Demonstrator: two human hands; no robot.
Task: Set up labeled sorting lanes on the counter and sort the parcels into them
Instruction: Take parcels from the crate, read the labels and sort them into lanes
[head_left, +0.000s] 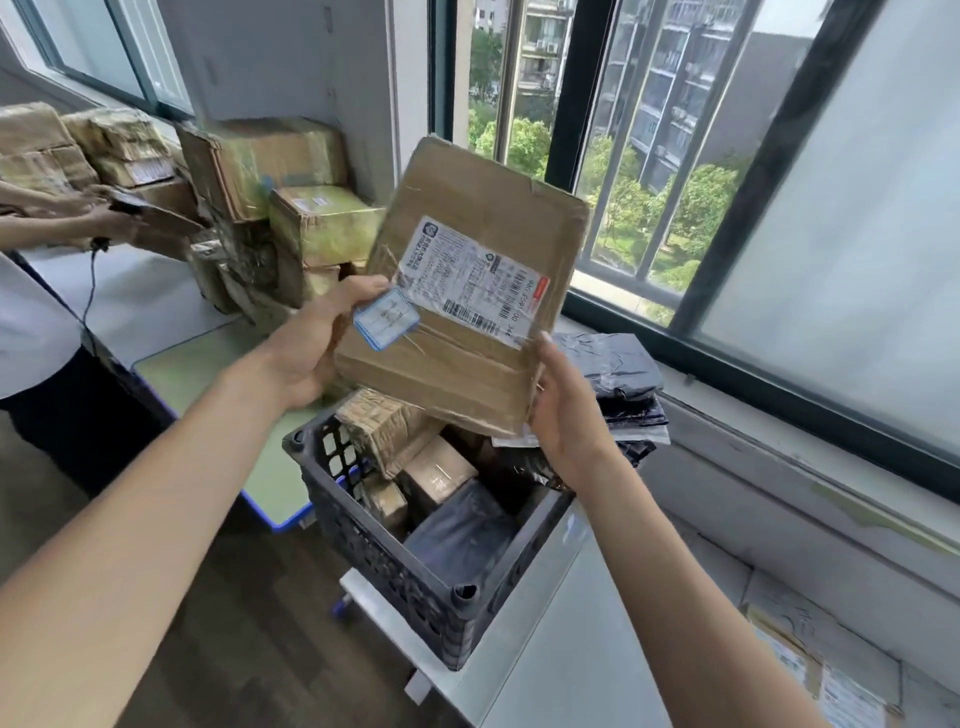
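Note:
I hold a flat brown cardboard parcel (483, 208) tilted up in front of me, above a dark plastic crate (395, 566). A white shipping label (470, 280) and a small blue-edged sticker (385, 318) face me. My left hand (317, 343) grips the parcel's left edge, thumb on its face next to the sticker. My right hand (569, 410) cups the parcel's lower right corner, fingers curled behind it. The crate holds several small cardboard boxes (384, 423) and dark plastic mailers (462, 530).
Taped cardboard boxes (270, 166) are stacked on the counter (182, 364) at the back left, where another person's hands (104, 218) handle one. Dark mailers (618, 374) lie on the window sill to the right. More labelled parcels (810, 670) sit at the lower right.

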